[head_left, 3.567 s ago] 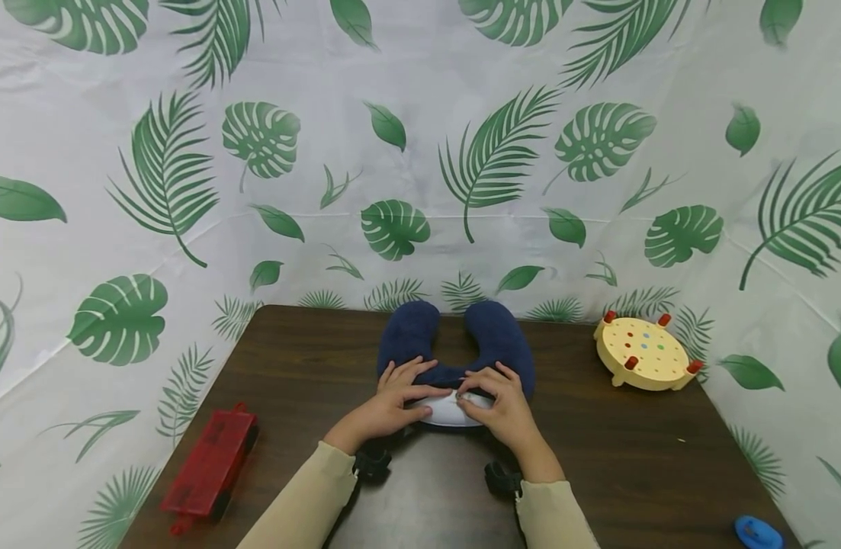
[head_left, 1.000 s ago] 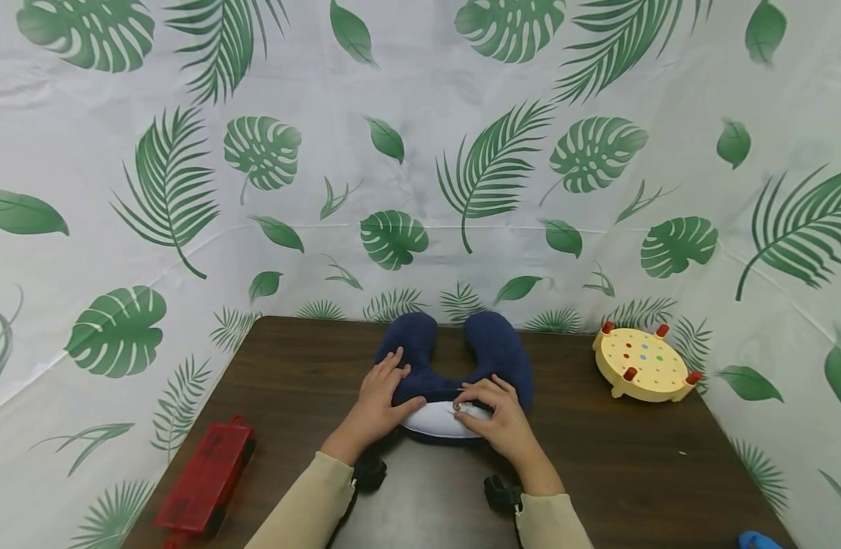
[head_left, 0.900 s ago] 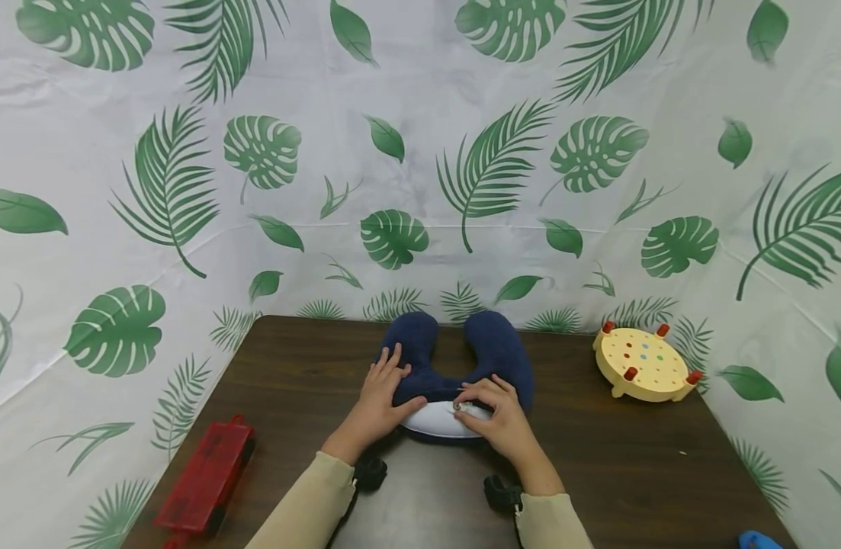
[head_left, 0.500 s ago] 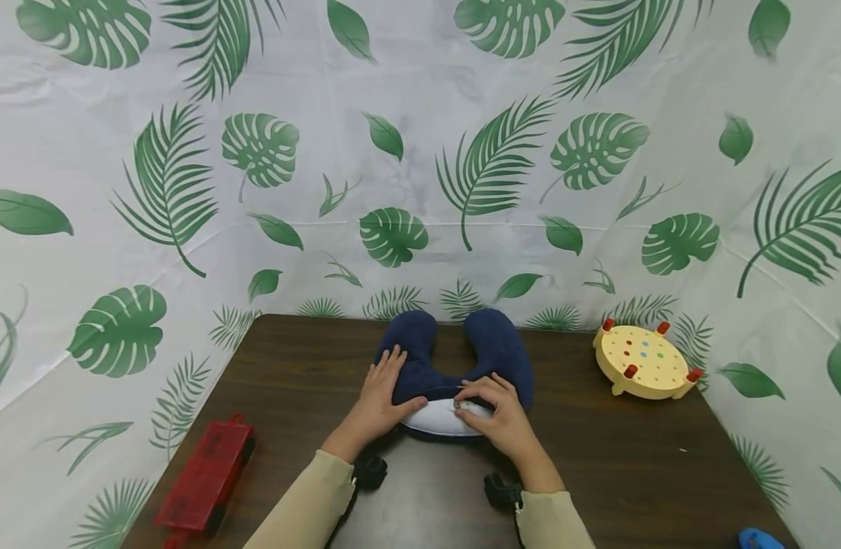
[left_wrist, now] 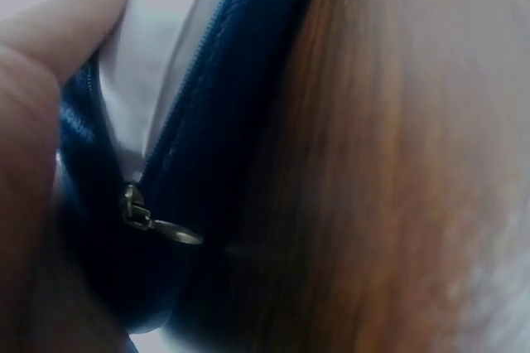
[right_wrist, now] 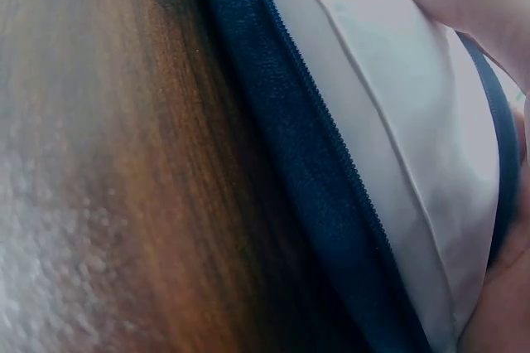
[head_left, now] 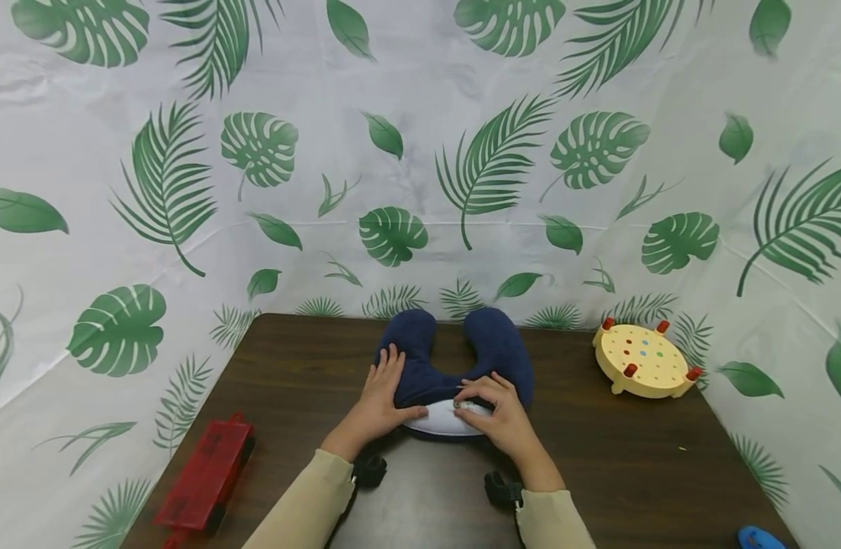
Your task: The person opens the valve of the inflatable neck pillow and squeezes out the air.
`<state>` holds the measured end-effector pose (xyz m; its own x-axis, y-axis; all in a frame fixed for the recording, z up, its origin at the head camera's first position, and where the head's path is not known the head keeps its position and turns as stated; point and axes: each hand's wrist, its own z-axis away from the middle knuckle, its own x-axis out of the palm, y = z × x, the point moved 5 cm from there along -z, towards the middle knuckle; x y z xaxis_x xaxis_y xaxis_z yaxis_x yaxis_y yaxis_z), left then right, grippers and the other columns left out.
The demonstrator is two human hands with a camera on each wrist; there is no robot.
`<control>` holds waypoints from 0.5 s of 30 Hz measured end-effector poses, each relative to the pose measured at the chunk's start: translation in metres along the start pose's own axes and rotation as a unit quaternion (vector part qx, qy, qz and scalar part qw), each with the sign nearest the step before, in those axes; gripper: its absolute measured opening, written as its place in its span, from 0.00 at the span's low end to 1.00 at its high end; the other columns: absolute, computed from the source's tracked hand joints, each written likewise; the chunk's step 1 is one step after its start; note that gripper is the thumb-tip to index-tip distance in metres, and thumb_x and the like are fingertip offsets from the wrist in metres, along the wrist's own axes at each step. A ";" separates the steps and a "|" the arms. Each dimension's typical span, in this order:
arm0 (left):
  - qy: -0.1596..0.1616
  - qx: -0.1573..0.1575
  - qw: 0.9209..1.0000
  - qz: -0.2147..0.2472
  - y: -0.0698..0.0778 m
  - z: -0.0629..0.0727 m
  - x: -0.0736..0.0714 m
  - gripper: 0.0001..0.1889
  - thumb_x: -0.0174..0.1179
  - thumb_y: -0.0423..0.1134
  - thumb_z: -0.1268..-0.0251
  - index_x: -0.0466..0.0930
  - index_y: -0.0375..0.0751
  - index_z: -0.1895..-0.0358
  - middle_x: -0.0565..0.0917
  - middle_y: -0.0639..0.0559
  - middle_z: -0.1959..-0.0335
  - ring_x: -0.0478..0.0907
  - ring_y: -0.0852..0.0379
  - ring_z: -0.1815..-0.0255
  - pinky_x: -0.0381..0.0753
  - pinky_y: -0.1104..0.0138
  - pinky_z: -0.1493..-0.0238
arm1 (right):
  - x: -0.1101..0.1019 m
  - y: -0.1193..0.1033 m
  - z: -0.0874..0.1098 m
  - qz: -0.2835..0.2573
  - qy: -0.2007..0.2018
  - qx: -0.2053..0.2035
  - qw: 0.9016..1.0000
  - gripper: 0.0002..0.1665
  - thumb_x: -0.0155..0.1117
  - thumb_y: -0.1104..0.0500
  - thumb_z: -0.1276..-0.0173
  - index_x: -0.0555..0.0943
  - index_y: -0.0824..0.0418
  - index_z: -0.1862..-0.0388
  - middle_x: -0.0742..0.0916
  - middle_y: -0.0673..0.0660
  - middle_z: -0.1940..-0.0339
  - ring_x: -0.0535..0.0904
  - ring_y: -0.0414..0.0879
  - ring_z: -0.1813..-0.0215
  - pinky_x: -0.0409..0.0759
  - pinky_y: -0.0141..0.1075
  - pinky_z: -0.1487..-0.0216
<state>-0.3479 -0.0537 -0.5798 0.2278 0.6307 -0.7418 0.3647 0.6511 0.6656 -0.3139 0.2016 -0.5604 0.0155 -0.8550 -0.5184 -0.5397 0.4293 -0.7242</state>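
Observation:
A navy U-shaped neck pillow [head_left: 494,339] lies on the table, its curved base toward me. Along that base an open zipper bares a white inner [head_left: 441,418], and the metal zipper slider [left_wrist: 137,208] sits at the left end in the left wrist view. My left hand [head_left: 375,400] rests on the pillow's left side with fingers spread, its thumb on the edge of the white inner. My right hand [head_left: 499,412] has curled fingers over the right part of the opening. Its thumb and index finger pinch a small greyish piece [head_left: 457,405], too small to make out.
A red toy wagon [head_left: 207,476] stands at the table's left. At the back right lies a round yellow pegged toy [head_left: 643,358] with red knobs. A blue object [head_left: 759,538] is at the front right edge. Leaf-patterned cloth [head_left: 420,183] hangs behind the table.
Since the earliest frame my left hand has moved left, away from the middle of the white inner, and its fingers have spread. My right hand keeps its pinch almost in place.

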 end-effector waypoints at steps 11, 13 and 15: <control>-0.004 0.000 1.000 -0.014 0.002 -0.001 0.002 0.78 0.84 0.65 0.50 0.34 0.40 0.09 0.23 0.36 0.10 0.21 0.33 0.09 0.34 0.34 0.11 | 0.000 -0.001 0.001 -0.011 -0.010 -0.005 1.000 0.15 0.87 0.56 0.38 0.91 0.41 0.55 0.92 0.45 0.50 0.86 0.57 0.32 0.50 0.66 0.17; -0.004 -0.004 1.000 -0.016 0.003 -0.001 0.002 0.78 0.84 0.66 0.50 0.33 0.40 0.09 0.24 0.38 0.10 0.21 0.35 0.09 0.34 0.35 0.11 | 0.000 -0.001 0.000 -0.012 -0.010 -0.002 1.000 0.15 0.87 0.56 0.38 0.91 0.40 0.56 0.92 0.44 0.50 0.86 0.56 0.31 0.50 0.66 0.16; -0.003 -0.005 1.000 -0.018 0.003 -0.001 0.002 0.78 0.83 0.67 0.49 0.33 0.40 0.09 0.25 0.39 0.09 0.22 0.37 0.08 0.33 0.36 0.11 | -0.001 0.000 0.000 -0.010 -0.009 0.003 1.000 0.15 0.87 0.56 0.38 0.91 0.40 0.56 0.92 0.43 0.51 0.86 0.55 0.31 0.51 0.66 0.16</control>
<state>-0.3472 -0.0500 -0.5793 0.2206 0.6044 -0.7655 0.3641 0.6771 0.6395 -0.3140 0.2020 -0.5600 0.0417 -0.8583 -0.5115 -0.5341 0.4135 -0.7374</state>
